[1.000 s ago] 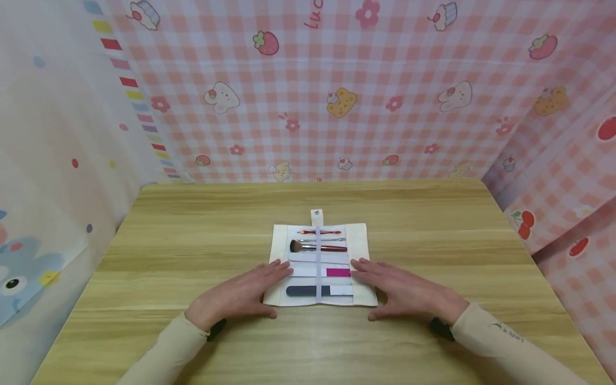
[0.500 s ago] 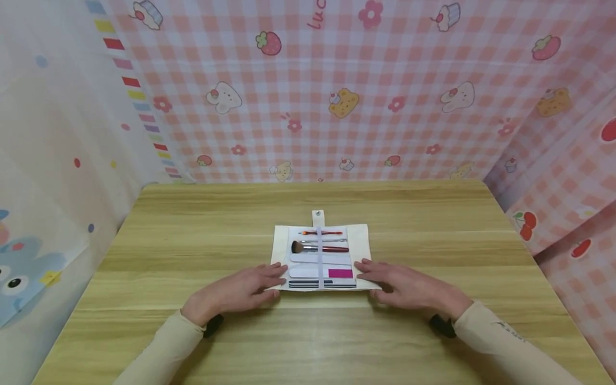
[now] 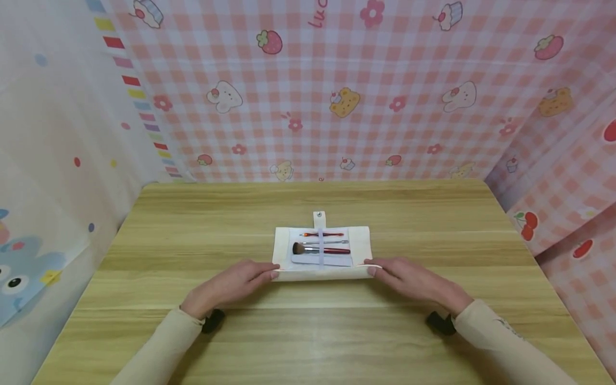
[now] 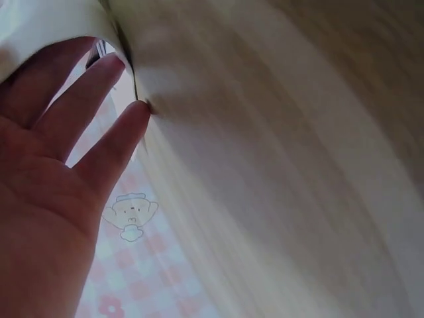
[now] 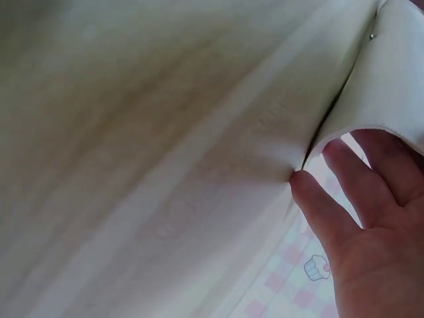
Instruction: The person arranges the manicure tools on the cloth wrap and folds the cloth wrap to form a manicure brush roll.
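A cream fabric roll-up tool pouch (image 3: 361, 243) lies on the table, its near edge folded up and over. My left hand (image 3: 236, 283) pinches the left end of that fold between thumb and fingers. At the right end, my right hand (image 3: 416, 280) grips it likewise. Inside, under a pale elastic band (image 3: 321, 243), lie a makeup brush (image 3: 337, 251), a slim red-handled tool (image 3: 332, 233), a thin metal tool (image 3: 337, 243) and a white strip (image 3: 305, 260). The nearer nail files are hidden beneath the fold. Both wrist views show fingers tucked under the curved fabric (image 4: 63, 23).
A snap strap (image 3: 319, 220) sticks out from the pouch's far edge. The wooden table (image 3: 308, 342) extends on all sides of it. A pink checked curtain (image 3: 289, 69) hangs behind the table's back edge, with more printed cloth left and right.
The pouch's near edge has been lifted and folded away from me, covering the dark and pink-ended files. Both hands have moved from lying flat at its sides to pinching the fold.
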Demonstrator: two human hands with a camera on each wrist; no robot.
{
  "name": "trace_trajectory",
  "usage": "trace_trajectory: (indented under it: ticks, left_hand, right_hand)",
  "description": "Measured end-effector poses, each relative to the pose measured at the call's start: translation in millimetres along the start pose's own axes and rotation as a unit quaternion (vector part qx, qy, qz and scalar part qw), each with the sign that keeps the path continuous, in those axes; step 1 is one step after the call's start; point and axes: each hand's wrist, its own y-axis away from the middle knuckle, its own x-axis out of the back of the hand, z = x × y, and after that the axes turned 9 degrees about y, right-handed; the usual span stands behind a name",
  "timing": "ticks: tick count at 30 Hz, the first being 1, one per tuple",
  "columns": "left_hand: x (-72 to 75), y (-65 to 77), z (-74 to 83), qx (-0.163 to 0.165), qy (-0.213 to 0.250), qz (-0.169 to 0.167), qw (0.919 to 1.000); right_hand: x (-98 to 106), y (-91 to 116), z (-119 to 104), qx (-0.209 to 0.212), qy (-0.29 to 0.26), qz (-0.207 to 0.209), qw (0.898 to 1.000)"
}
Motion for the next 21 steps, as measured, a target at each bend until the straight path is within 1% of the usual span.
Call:
trace_trajectory:
  ticks: [3,6,9,15,21]
  left_hand:
    - [0.2,-3.6,-1.2,-0.001,0.016,0.015,0.9998]
    - [0.8,-7.7,-1.5,0.004,0.031,0.023,0.9992]
    - [1.8,-11.0,-0.8,0.012,0.041,0.033,0.9985]
    - [2.3,-15.9,1.3,0.020,0.040,0.059,0.9973]
    - [2.2,-22.7,2.1,0.035,0.046,0.097,0.9936]
  right_hand:
    - [1,-3,2,-0.001,-0.012,0.010,1.000]
    - [2,-5,5,0.000,-0.028,0.020,0.999]
    - [2,-8,6,-0.009,-0.041,0.035,0.998]
    - [2,-12,5,-0.035,-0.054,0.065,0.996]
    - [0,-19,6,-0.061,-0.052,0.099,0.992]
